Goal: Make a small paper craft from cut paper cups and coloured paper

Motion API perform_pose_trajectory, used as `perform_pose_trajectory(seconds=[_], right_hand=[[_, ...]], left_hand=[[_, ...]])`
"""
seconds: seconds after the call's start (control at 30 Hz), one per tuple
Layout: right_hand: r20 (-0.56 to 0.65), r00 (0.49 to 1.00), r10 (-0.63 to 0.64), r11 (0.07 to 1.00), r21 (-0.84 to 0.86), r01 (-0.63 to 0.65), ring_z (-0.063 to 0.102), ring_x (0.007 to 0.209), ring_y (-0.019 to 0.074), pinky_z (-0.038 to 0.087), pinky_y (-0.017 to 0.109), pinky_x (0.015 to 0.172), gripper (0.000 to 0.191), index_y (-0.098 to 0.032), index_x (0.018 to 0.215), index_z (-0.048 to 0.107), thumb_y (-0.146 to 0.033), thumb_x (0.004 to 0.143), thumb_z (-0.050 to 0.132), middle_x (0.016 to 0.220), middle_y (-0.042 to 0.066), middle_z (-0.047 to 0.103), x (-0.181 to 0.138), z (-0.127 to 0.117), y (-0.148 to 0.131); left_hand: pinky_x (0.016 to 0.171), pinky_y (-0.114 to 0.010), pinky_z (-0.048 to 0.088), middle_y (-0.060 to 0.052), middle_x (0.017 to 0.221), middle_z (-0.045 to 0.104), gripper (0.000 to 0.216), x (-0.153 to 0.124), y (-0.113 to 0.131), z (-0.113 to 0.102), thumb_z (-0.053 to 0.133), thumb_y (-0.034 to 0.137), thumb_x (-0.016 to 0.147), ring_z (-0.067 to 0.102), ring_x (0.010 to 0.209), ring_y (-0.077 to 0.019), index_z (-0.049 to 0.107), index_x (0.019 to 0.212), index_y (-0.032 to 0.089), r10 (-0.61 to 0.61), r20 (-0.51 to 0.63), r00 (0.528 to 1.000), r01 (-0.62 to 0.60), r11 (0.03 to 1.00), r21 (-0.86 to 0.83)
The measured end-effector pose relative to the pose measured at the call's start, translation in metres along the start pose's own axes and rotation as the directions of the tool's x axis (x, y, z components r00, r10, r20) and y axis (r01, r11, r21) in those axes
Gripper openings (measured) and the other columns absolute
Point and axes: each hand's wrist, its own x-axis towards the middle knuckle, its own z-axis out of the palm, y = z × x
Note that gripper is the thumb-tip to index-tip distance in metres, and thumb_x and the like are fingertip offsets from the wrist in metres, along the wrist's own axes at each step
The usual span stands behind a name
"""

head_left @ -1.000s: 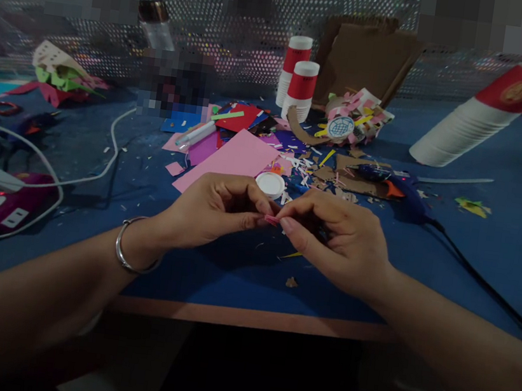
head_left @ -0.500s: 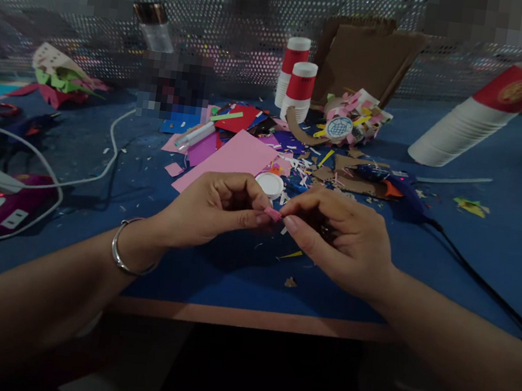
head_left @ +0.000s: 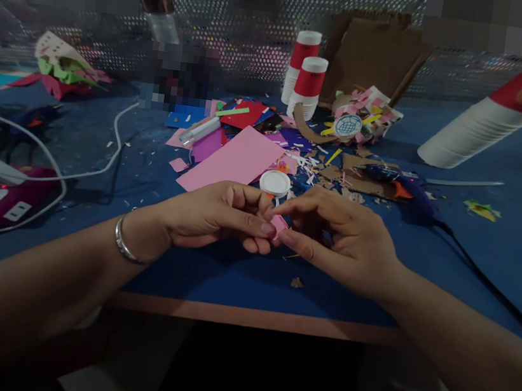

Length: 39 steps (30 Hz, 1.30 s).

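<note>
Between my hands is a small folded piece of pink paper (head_left: 279, 225), held above the front part of the blue table. My left hand (head_left: 227, 217) pinches it from the left with thumb and fingers; a silver bracelet (head_left: 124, 240) circles that wrist. From the right, my right hand (head_left: 339, 241) grips the paper's edge between thumb and index finger. Just beyond the fingertips lies a round white lid (head_left: 275, 183). A larger pink sheet (head_left: 234, 160) rests on the table behind my left hand.
A blue glue gun (head_left: 415, 193) lies on cardboard at right, its black cable (head_left: 490, 280) running forward. Stacked paper cups (head_left: 308, 86) stand behind, and a tilted cup stack (head_left: 481, 131) is at right. A purple power strip (head_left: 10, 198) with a white cable sits left. Paper scraps litter the middle.
The pink paper has turned and now shows a broader face. My left fingers have shifted, with lower fingertips now visible beneath it. The whole view has moved slightly.
</note>
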Motion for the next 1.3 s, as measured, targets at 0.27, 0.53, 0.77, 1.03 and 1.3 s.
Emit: perform_pose_trajectory(seconds=[0.27,0.53,0.77,1.03,1.3], right_hand=[[0.084,0.996,-0.018,0.996,0.089,0.011,0.062,0.073,0.0099,0.051,0.024,0.066,0.015,-0.015,0.105,0.071,-0.025,0.094,0.074,0.090,0.002,0.068,0.001,0.003,0.003],[-0.061,0.985,-0.162,0.977,-0.149,0.151,0.054,0.061,0.0087,0.048,0.024,0.053,0.030,-0.019,0.121,0.064,-0.021,0.092,0.073,0.098,0.003,0.067,-0.002,0.004,0.005],[-0.068,0.932,-0.357,0.839,-0.461,0.287,0.073,0.091,0.0202,0.057,0.030,0.068,0.024,-0.020,0.116,0.064,-0.010,0.094,0.065,0.103,0.008,0.074,-0.004,0.010,0.009],[-0.119,0.863,-0.491,0.766,-0.530,0.363,0.075,0.085,0.0178,0.060,0.028,0.071,0.020,-0.019,0.110,0.068,-0.008,0.093,0.069,0.093,0.006,0.077,-0.005,0.007,0.006],[-0.095,0.853,-0.513,0.747,-0.539,0.389,0.073,0.079,0.0163,0.060,0.027,0.067,0.015,-0.018,0.106,0.069,-0.009,0.094,0.068,0.091,0.006,0.076,-0.006,0.005,0.003]], left_hand=[[0.063,-0.015,0.063,-0.003,0.081,0.079,0.022,0.001,-0.002,-0.003,0.092,0.016,0.075,0.074,0.063,-0.0090,0.072,0.086,0.012,-0.098,0.040,0.994,0.098,0.995,0.009],[0.075,-0.021,0.061,-0.003,0.085,0.078,0.016,0.001,-0.005,0.006,0.087,0.012,0.075,0.076,0.081,-0.0129,0.072,0.078,0.013,0.113,-0.161,0.980,-0.122,0.991,-0.052],[0.084,-0.021,0.055,-0.002,0.084,0.077,0.016,0.001,-0.010,0.011,0.089,0.016,0.076,0.072,0.083,-0.0110,0.074,0.076,0.013,0.163,-0.228,0.960,-0.199,0.969,-0.146],[0.085,-0.019,0.053,0.000,0.083,0.076,0.015,-0.002,-0.018,0.022,0.089,0.015,0.077,0.070,0.082,-0.0085,0.074,0.077,0.014,0.214,-0.213,0.953,-0.259,0.943,-0.212],[0.084,-0.021,0.052,0.000,0.079,0.075,0.014,-0.002,-0.015,0.023,0.088,0.014,0.076,0.069,0.080,-0.0088,0.075,0.077,0.013,0.201,-0.185,0.962,-0.239,0.947,-0.214]])
